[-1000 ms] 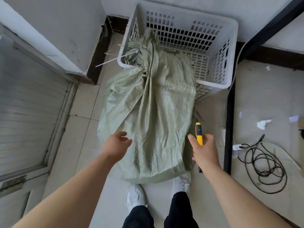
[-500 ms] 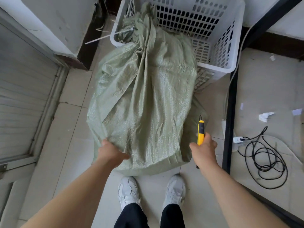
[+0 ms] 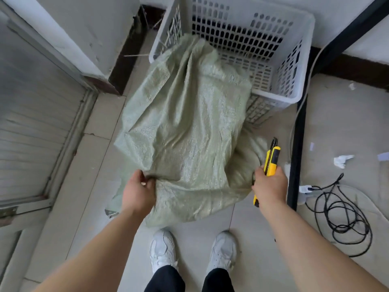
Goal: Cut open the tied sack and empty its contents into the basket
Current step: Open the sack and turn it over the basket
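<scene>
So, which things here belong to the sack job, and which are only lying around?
Belong to the job:
- green woven sack, its top end over the basket rim
- white plastic basket
- yellow utility knife, in the right hand
- left hand, gripping the sack

Just lying about:
- coiled black cable
- crumpled paper

A black cable [image 3: 341,211] lies coiled on the floor [image 3: 259,218] to the right of the right hand, with a white plug [image 3: 305,189] at its near end. Beyond it, farther right, sits a crumpled paper [image 3: 342,160] and a few small white scraps. A black post [image 3: 296,148] stands just right of that hand. Below and between the hands are two white shoes [image 3: 163,249] under dark trouser legs [image 3: 164,279]. Left of the left hand runs a grey ribbed shutter [image 3: 29,127]; ahead of it stands a white wall [image 3: 84,28] with a dark skirting [image 3: 126,53].
</scene>
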